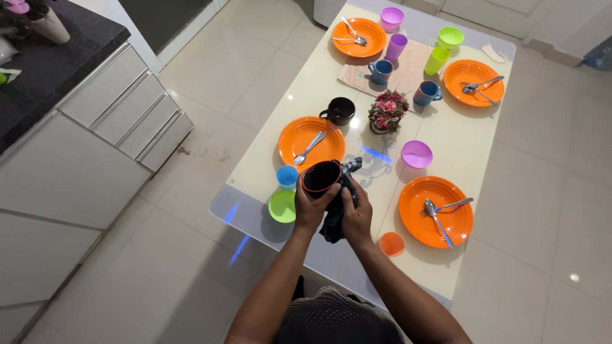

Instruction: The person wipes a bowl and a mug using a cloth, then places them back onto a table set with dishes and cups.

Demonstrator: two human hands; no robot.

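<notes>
I log: left hand (310,207) closed around a black mug (321,177), held above the near edge of the cream table (280,114). Right hand (356,215) gripping a dark cloth (334,224) against the mug's side. Beside them: orange plate (295,136) with fork, blue cup (287,175), green bowl (282,206).

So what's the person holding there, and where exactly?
Left hand grips a dark mug around its side; right hand holds a dark cloth against it.
</notes>
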